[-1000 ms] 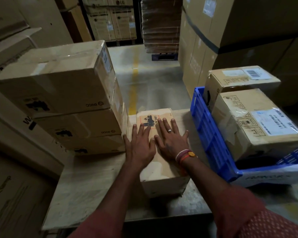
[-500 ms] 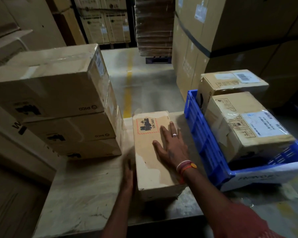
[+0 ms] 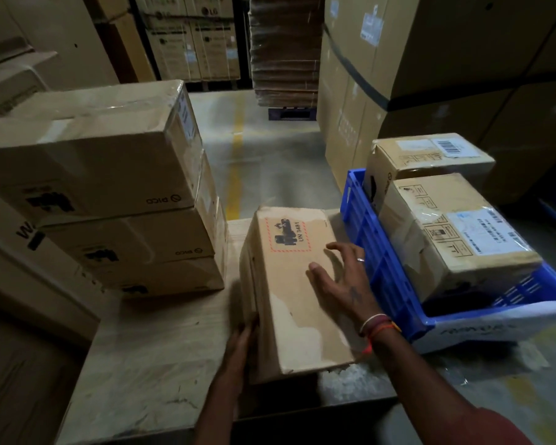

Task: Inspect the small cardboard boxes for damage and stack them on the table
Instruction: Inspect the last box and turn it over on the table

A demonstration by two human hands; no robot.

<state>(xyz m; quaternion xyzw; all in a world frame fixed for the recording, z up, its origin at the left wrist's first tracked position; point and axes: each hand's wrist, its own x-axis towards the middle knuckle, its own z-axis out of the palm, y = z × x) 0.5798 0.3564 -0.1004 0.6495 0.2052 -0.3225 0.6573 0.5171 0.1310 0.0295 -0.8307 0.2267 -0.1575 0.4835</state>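
Big stuff first: warehouse aisle from where I'm watching, huge cartons (image 3: pixel 430 59) walling the right side and a yellow floor line (image 3: pixel 236 162) running away down the middle. On the left of the surface (image 3: pixel 148 358) there's a stack of three PICO boxes (image 3: pixel 109 194), neatly piled. Off the right edge sits a blue crate (image 3: pixel 382 268) with two taped boxes in it, the nearer one (image 3: pixel 453 232) carrying a shipping label, the farther one (image 3: pixel 427 155) a barcode sticker. The box being handled (image 3: pixel 296 290) is between the stack and the crate, near the front edge of the surface, with its UN 3481 battery mark facing up and a pale scuffed patch on top. It looks tipped a bit, left side raised. Right hand (image 3: pixel 344 284) lies on top of it, fingers (image 3: pixel 316 271) spread and loose, not clenched. Left hand (image 3: pixel 243 335) is pressed against the box's left side, fingers mostly hidden, so I can't tell if they're curled under it.
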